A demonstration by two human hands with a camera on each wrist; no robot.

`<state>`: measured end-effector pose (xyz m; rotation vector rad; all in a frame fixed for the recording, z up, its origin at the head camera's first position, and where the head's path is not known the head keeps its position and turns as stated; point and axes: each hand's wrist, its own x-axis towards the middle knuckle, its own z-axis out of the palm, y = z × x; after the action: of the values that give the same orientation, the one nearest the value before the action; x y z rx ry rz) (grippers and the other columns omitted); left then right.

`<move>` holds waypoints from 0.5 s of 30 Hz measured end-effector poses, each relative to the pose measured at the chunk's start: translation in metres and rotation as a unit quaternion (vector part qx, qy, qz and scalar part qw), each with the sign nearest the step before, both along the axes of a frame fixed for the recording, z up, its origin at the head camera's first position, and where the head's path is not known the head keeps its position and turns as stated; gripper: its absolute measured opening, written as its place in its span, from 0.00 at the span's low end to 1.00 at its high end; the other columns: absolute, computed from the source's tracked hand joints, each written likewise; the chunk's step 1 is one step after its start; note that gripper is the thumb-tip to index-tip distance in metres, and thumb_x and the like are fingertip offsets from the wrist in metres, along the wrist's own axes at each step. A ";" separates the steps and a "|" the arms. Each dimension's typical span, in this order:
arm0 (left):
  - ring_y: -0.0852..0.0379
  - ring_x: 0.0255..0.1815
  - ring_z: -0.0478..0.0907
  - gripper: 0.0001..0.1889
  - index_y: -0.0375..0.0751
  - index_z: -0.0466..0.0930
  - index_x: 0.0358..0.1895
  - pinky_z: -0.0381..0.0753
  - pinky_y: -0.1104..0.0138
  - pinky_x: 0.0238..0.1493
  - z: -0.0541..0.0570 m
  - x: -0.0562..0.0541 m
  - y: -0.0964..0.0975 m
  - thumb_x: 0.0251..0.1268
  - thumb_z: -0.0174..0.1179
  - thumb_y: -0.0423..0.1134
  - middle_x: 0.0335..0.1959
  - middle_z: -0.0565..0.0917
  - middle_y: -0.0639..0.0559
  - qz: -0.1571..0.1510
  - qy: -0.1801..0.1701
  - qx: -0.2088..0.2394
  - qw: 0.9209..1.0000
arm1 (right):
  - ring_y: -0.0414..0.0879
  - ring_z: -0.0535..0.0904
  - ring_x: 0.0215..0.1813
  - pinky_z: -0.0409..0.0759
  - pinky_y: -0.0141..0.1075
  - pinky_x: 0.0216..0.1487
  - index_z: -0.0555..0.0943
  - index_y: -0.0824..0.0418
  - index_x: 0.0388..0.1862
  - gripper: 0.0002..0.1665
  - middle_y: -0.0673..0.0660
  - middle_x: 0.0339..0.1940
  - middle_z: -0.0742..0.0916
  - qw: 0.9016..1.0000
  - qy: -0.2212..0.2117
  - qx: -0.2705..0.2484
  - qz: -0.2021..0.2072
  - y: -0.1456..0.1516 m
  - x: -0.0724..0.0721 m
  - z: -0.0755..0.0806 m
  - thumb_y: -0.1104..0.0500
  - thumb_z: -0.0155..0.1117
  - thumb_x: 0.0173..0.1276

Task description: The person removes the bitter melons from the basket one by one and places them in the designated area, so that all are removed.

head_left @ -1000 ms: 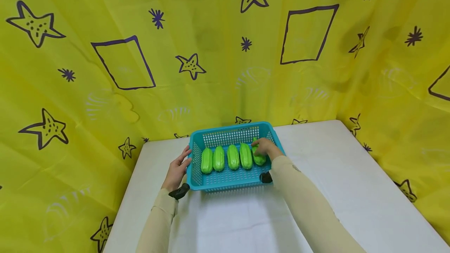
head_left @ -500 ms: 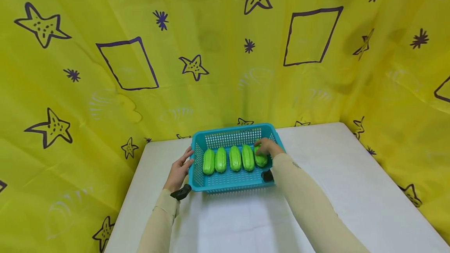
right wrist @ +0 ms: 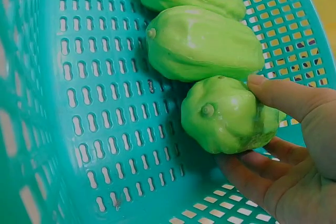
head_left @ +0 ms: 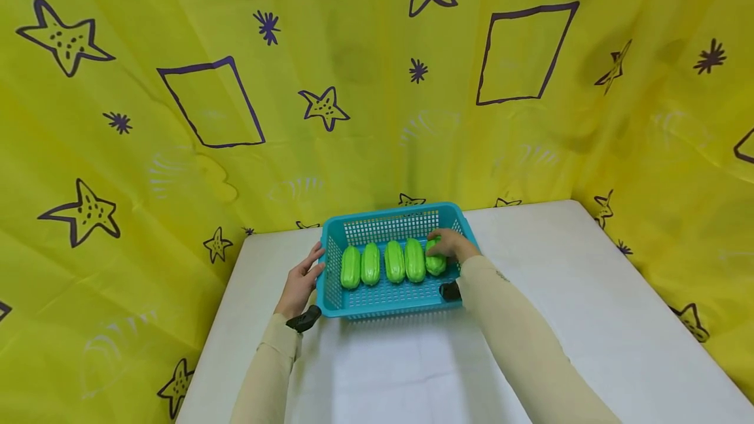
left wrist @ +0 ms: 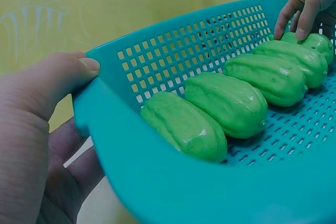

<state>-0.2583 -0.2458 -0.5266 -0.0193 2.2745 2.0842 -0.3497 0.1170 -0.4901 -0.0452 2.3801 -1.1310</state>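
Observation:
Several green papayas lie side by side in a row in a turquoise plastic basket (head_left: 377, 309). My right hand (head_left: 450, 245) reaches over the basket's right side and holds the rightmost papaya (right wrist: 223, 114). In the right wrist view its thumb lies on one side of that fruit and the fingers curl round the other. Beside it lies another papaya (right wrist: 202, 43), close to the thumb tip. My left hand (head_left: 299, 283) grips the basket's left side. The left wrist view shows the thumb (left wrist: 89, 65) over the rim and the fingers outside the wall. The leftmost papaya (left wrist: 184, 125) is nearest this hand.
The basket stands on a table with a white cover (head_left: 406, 371), near its back edge. Yellow curtains (head_left: 365, 169) with dark star and frame drawings hang behind and at both sides. Dark bands sit on the left wrist (head_left: 303, 319) and right wrist (head_left: 450, 291).
My right hand stays at the rightmost papaya, which now lies a little straighter in the row. The left hand keeps its hold on the basket. The head view has shifted slightly.

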 end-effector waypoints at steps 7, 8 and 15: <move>0.58 0.77 0.51 0.25 0.46 0.65 0.73 0.68 0.55 0.67 0.000 -0.002 0.001 0.76 0.53 0.43 0.74 0.59 0.69 0.000 -0.006 0.004 1.000 | 0.63 0.75 0.57 0.81 0.51 0.47 0.72 0.66 0.66 0.28 0.71 0.67 0.70 1.000 0.012 0.007 -0.003 -0.001 0.001 0.001 0.63 0.64 0.67; 0.58 0.77 0.51 0.25 0.46 0.66 0.73 0.68 0.55 0.67 -0.001 -0.002 0.001 0.76 0.53 0.43 0.74 0.59 0.69 0.000 -0.006 0.005 1.000 | 0.63 0.75 0.57 0.81 0.51 0.47 0.72 0.67 0.65 0.28 0.71 0.67 0.70 1.000 0.015 0.009 -0.003 -0.002 0.002 0.001 0.63 0.64 0.67; 0.57 0.77 0.51 0.25 0.47 0.65 0.73 0.68 0.54 0.67 -0.001 -0.002 0.000 0.75 0.53 0.43 0.74 0.59 0.69 0.003 -0.007 0.001 1.000 | 0.59 0.76 0.53 0.80 0.49 0.46 0.75 0.67 0.62 0.25 0.70 0.66 0.72 0.998 0.045 0.029 0.016 -0.006 0.000 0.009 0.63 0.64 0.67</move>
<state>-0.2600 -0.2460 -0.5279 -0.0397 2.2678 2.0821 -0.3492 0.1106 -0.4812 -0.1160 2.4818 -1.0643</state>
